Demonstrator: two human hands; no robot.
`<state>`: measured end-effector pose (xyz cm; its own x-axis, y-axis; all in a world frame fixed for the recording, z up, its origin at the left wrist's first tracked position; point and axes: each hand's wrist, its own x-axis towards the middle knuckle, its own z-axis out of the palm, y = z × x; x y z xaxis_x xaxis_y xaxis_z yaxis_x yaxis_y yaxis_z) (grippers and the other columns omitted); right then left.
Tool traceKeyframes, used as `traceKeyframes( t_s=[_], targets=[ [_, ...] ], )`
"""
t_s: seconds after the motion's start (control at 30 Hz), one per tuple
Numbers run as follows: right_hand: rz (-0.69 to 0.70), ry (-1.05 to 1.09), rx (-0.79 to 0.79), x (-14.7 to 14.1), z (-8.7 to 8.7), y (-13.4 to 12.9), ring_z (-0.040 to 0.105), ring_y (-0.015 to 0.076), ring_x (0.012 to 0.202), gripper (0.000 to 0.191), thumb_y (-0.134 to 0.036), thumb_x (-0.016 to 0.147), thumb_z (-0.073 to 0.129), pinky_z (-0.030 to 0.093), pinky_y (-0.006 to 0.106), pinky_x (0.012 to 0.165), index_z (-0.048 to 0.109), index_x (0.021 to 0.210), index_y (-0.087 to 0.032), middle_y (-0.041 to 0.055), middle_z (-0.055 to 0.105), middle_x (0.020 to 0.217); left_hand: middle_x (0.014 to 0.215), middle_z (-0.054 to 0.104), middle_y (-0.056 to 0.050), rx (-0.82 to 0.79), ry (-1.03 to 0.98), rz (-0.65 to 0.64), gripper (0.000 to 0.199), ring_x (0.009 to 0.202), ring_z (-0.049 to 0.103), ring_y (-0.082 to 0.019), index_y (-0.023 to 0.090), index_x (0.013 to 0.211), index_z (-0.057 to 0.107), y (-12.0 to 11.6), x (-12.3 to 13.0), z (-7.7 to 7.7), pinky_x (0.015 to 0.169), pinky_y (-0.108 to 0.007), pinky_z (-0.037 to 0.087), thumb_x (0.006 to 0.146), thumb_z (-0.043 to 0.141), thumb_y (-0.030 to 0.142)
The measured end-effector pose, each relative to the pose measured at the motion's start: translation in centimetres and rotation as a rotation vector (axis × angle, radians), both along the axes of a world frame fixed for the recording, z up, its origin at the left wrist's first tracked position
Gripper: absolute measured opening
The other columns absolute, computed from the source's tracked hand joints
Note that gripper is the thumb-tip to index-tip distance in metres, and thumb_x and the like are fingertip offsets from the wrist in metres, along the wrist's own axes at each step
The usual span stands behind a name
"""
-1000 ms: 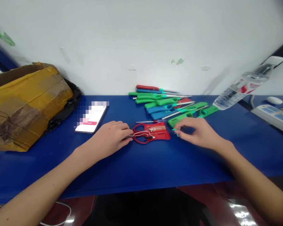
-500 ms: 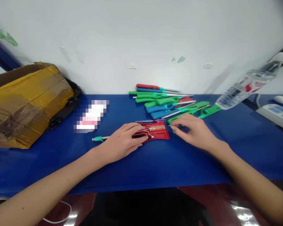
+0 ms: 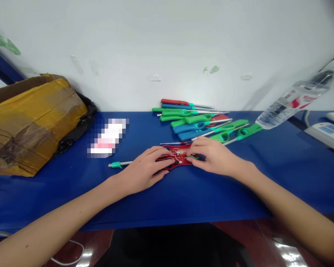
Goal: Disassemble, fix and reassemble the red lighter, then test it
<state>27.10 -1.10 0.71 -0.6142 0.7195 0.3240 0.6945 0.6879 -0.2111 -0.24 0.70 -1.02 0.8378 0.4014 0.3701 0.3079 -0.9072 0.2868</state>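
Observation:
An opened red lighter casing (image 3: pixel 180 161) lies on the blue table, with thin white wires and small parts inside. My left hand (image 3: pixel 146 167) rests on its left part, fingertips pressing on the wires and casing. Over the casing's right part, my right hand (image 3: pixel 208 154) pinches a small green piece (image 3: pixel 193 157) between thumb and fingers. A metal rod with a teal tip (image 3: pixel 117 164) sticks out to the left from under my left hand. Just behind the casing lies a thin screwdriver (image 3: pixel 171 143), its handle partly hidden by my right hand.
Behind my right hand lie several green, blue and red lighters (image 3: pixel 197 118). A taped cardboard box (image 3: pixel 33 126) and a blurred-out flat item (image 3: pixel 108 137) are at the left. At the right are a plastic bottle (image 3: pixel 292 102) and a white device (image 3: pixel 325 133) on the blue table (image 3: pixel 167 204).
My right hand has moved left with the small green piece, from beside the red casing to over its right part. My left hand has stayed nearly still.

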Motion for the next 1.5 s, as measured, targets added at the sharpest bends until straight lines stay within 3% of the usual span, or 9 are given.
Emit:
traceKeyframes(
  t_s=[0.13,0.57,0.9,1.5],
  targets=[
    [0.009,0.074,0.018,0.2,-0.2,-0.2,0.062,0.0219,0.086,0.018,-0.025,0.092,0.059,0.052,0.036,0.078,0.073,0.101,-0.019,0.0086,0.069,0.09,0.129,0.058,-0.014,0.046,-0.004,-0.017,0.031,0.124,0.05,-0.027,0.019,0.126,0.065,0.0,0.0,0.1,0.104,-0.049,0.049,0.097,0.052,0.018],
    [0.139,0.117,0.042,-0.9,-1.1,-0.9,0.06,0.0268,0.112,0.018,-0.024,0.089,0.064,0.052,0.048,0.098,0.072,0.105,-0.023,0.0099,0.068,0.112,0.127,0.06,-0.015,0.026,-0.04,0.011,0.034,0.124,0.051,-0.028,0.018,0.128,0.062,-0.1,0.2,0.2,0.105,-0.049,0.048,0.095,0.055,0.017],
    [0.165,0.161,0.098,-0.8,-1.6,-1.0,0.061,0.0252,0.109,0.016,-0.019,0.091,0.061,0.053,0.048,0.098,0.072,0.102,-0.022,0.0093,0.07,0.109,0.128,0.059,-0.014,0.038,-0.03,-0.016,0.029,0.125,0.049,-0.026,0.015,0.122,0.065,-0.1,0.2,0.0,0.106,-0.045,0.048,0.098,0.051,0.017],
    [0.148,0.177,0.124,-1.0,-2.2,-1.2,0.061,0.0246,0.105,0.014,-0.017,0.09,0.063,0.054,0.045,0.096,0.073,0.099,-0.019,0.009,0.07,0.104,0.129,0.058,-0.015,0.025,-0.032,0.011,0.028,0.128,0.046,-0.029,0.015,0.12,0.069,-0.1,0.2,-0.4,0.108,-0.05,0.047,0.096,0.054,0.017]
  ],
)
